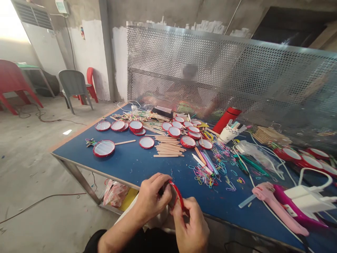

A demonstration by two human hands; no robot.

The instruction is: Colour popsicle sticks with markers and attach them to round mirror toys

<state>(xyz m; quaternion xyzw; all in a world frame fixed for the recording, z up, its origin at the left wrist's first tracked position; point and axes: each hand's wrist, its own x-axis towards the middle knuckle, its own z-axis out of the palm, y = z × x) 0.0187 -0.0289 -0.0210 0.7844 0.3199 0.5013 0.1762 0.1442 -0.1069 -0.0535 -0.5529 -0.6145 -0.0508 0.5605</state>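
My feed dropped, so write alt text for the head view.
The left hand and right hand hold a curved red-rimmed piece by the near edge of a blue table. Beyond lie round, white, red-rimmed discs and flat wooden sticks; a pink plastic glue gun lies at right.

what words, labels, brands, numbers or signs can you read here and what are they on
No word, brand, number or sign can be read.
Tall white vented unit: a small mark, too small to read.
Wall box: any marking is too blurred to read.
White cup: a dark line pattern, no readable lettering.
Red bottle: no readable lettering.
Held red-rimmed disc: no readable lettering.
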